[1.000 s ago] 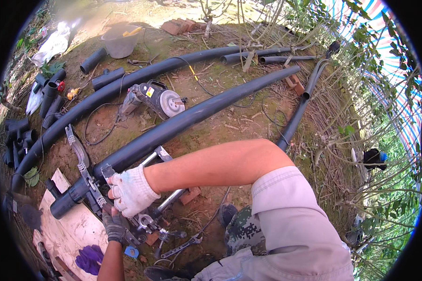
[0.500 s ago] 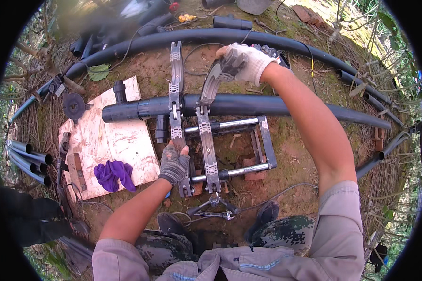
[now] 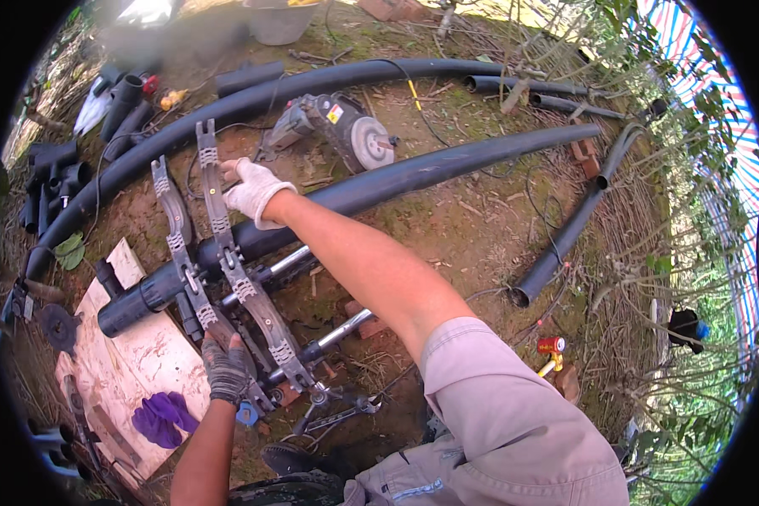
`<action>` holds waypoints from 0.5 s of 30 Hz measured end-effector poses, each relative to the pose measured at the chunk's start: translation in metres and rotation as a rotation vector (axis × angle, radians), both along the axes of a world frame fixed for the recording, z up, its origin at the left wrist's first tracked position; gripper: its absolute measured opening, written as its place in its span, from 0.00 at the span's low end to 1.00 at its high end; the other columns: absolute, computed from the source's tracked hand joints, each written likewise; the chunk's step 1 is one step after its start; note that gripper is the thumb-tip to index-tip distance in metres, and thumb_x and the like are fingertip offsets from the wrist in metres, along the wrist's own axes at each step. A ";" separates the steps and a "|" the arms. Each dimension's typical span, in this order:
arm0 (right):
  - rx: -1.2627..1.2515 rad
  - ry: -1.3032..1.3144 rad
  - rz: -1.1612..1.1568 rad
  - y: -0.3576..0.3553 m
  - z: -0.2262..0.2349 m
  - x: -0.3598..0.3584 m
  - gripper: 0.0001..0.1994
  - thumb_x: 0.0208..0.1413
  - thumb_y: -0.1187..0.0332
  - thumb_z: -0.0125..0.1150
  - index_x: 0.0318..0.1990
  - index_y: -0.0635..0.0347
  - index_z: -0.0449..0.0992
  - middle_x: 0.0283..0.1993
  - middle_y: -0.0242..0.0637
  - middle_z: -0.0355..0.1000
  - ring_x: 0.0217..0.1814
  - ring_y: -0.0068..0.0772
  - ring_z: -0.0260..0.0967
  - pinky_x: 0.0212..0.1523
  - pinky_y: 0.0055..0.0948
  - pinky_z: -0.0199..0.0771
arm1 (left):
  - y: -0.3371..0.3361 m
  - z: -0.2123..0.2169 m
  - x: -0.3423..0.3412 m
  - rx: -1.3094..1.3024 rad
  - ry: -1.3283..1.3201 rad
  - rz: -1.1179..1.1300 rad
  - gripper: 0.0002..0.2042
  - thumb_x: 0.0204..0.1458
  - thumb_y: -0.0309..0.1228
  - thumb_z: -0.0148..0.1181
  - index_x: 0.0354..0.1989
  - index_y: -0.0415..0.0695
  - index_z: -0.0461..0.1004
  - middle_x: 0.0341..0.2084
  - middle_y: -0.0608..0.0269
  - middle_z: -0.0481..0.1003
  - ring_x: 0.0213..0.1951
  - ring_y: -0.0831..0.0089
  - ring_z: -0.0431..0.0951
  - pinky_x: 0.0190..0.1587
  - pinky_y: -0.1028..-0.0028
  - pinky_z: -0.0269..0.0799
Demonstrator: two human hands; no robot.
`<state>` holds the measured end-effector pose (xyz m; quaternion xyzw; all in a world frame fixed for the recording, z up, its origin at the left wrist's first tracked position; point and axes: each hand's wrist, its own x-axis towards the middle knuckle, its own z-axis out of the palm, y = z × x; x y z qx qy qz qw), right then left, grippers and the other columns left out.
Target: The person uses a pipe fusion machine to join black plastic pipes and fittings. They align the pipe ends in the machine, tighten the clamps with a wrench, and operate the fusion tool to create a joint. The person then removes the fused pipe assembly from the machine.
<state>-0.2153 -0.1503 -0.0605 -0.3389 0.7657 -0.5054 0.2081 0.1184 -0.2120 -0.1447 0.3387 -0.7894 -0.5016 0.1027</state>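
Note:
A metal pipe-clamp frame stands around a black plastic pipe (image 3: 354,194). Two hinged upper jaws, a left one (image 3: 175,221) and a right one (image 3: 209,181), stand swung open beyond the pipe. My right hand (image 3: 260,194), in a white glove, has its fingers at the right jaw's edge; the fingertips are partly hidden behind it. My left hand (image 3: 227,371), in a grey glove, is wrapped round the near part of the left clamp. A black tee fitting (image 3: 143,302) sits on the pipe's left end, above a pale board (image 3: 135,367).
Beyond the pipe lies a power saw (image 3: 346,135) with a round disc. A long curved pipe (image 3: 253,101) crosses behind it. A purple cloth (image 3: 164,419) rests on the board. Cut pipes (image 3: 557,244) and a red can (image 3: 551,344) are at the right, a bucket (image 3: 282,21) at the back.
The view has swung right. The right jaw, tilted up in my right hand before, now leans further back, opened away from the pipe. My left hand remains on the left clamp.

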 end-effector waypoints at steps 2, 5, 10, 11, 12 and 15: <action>-0.174 0.130 -0.190 0.037 -0.009 0.007 0.25 0.53 0.74 0.66 0.60 0.60 0.70 0.53 0.46 0.76 0.55 0.39 0.75 0.57 0.34 0.74 | -0.006 -0.005 0.003 -0.024 -0.021 -0.012 0.28 0.63 0.31 0.59 0.69 0.31 0.59 0.61 0.44 0.69 0.61 0.58 0.71 0.65 0.68 0.63; -0.360 0.239 -0.543 0.103 -0.021 -0.011 0.18 0.54 0.76 0.64 0.53 0.62 0.73 0.42 0.40 0.77 0.40 0.34 0.77 0.46 0.31 0.78 | -0.019 -0.017 0.009 -0.116 -0.078 -0.018 0.28 0.64 0.33 0.58 0.69 0.32 0.60 0.60 0.44 0.72 0.59 0.56 0.73 0.64 0.67 0.65; -0.290 0.150 -1.355 0.255 -0.051 -0.062 0.17 0.56 0.75 0.63 0.53 0.61 0.72 0.40 0.37 0.74 0.40 0.31 0.72 0.46 0.30 0.75 | -0.030 -0.026 0.009 0.120 -0.172 0.068 0.24 0.63 0.32 0.59 0.65 0.38 0.65 0.51 0.51 0.77 0.49 0.60 0.77 0.54 0.66 0.72; -0.273 0.085 -1.406 0.287 -0.059 -0.066 0.18 0.55 0.75 0.63 0.54 0.60 0.72 0.43 0.37 0.73 0.43 0.31 0.72 0.48 0.31 0.74 | -0.030 -0.023 0.006 0.192 -0.217 0.126 0.22 0.63 0.32 0.59 0.64 0.39 0.66 0.50 0.53 0.77 0.47 0.62 0.77 0.52 0.66 0.73; -0.277 0.017 -1.470 0.312 -0.069 -0.071 0.19 0.56 0.73 0.64 0.55 0.60 0.71 0.44 0.38 0.73 0.44 0.31 0.71 0.48 0.33 0.74 | -0.028 -0.019 0.005 0.261 -0.238 0.172 0.20 0.61 0.32 0.60 0.60 0.41 0.68 0.46 0.56 0.77 0.43 0.67 0.76 0.48 0.68 0.73; -0.277 -0.301 -1.512 0.365 -0.098 -0.088 0.27 0.60 0.61 0.66 0.62 0.63 0.66 0.54 0.44 0.74 0.47 0.37 0.72 0.51 0.36 0.73 | -0.012 -0.010 -0.003 0.188 -0.222 0.211 0.24 0.58 0.36 0.64 0.59 0.39 0.68 0.47 0.54 0.77 0.43 0.65 0.76 0.48 0.67 0.72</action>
